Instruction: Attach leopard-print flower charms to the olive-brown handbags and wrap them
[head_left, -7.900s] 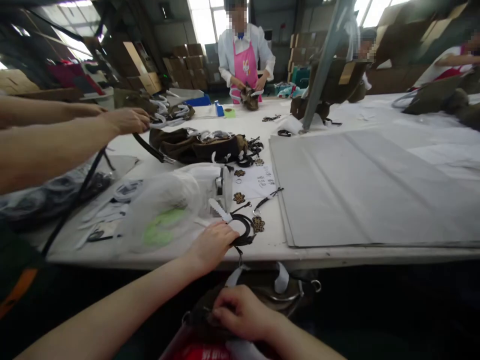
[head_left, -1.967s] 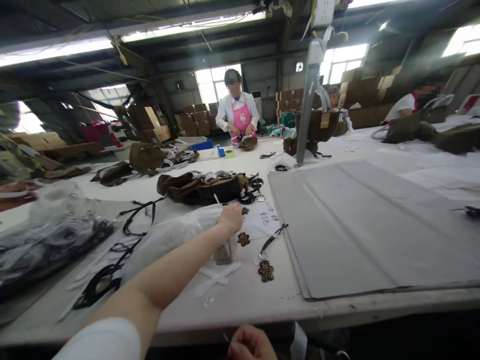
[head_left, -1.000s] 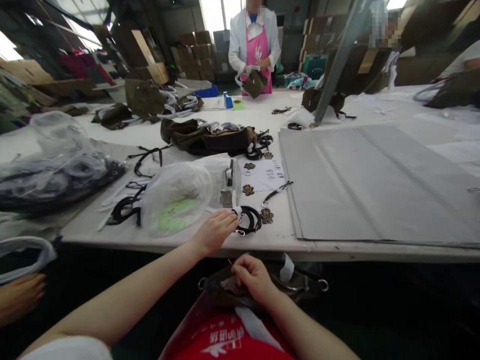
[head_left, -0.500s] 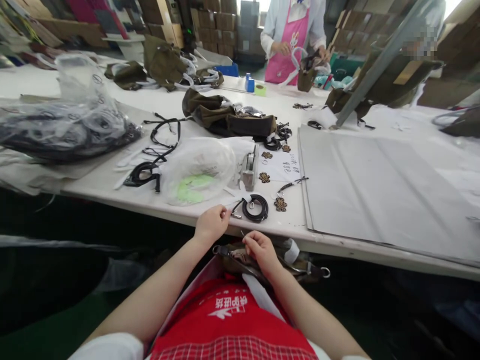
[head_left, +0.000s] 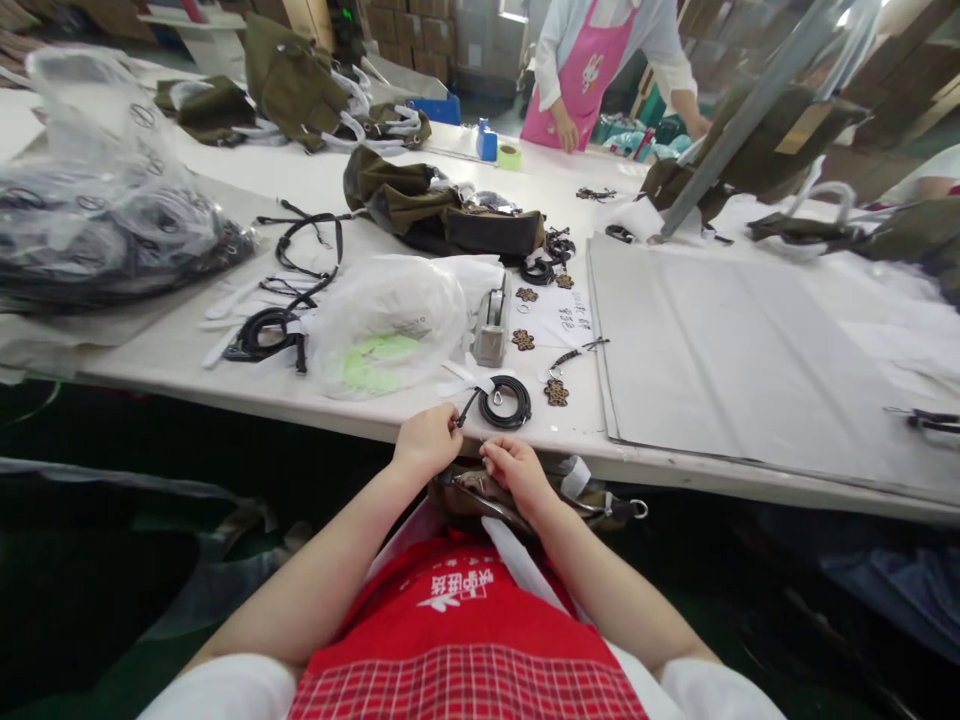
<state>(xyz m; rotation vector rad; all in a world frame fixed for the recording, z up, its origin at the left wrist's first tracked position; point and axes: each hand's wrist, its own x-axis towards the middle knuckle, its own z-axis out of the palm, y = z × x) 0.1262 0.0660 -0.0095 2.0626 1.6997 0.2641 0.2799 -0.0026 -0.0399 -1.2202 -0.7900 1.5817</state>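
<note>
At the table's front edge, my left hand point(head_left: 429, 440) is closed on the loose end of a black strap. The rest of that strap point(head_left: 517, 412) lies coiled on the table, with a white wrap and a metal clasp on it. My right hand point(head_left: 514, 472) is close by, thumb and forefinger pinched together. Something small and thin shows at its fingertips, too small to name. Below both hands, an olive bag point(head_left: 596, 508) with a zipper and a metal ring at its end rests against my red apron point(head_left: 457, 640). My right hand partly hides the bag.
A tape dispenser point(head_left: 491, 325), a clear plastic bag point(head_left: 390, 310) and leopard-print flower charms point(head_left: 556, 392) lie beyond my hands. Grey sheets point(head_left: 720, 350) cover the right side. Plastic-wrapped goods point(head_left: 112, 230) lie left. Across the table stands a person in a pink apron point(head_left: 581, 75).
My left hand is now at the strap's end, slightly closer to my right hand. The view has shifted a little. The person opposite has let go of a bag and spread their arms.
</note>
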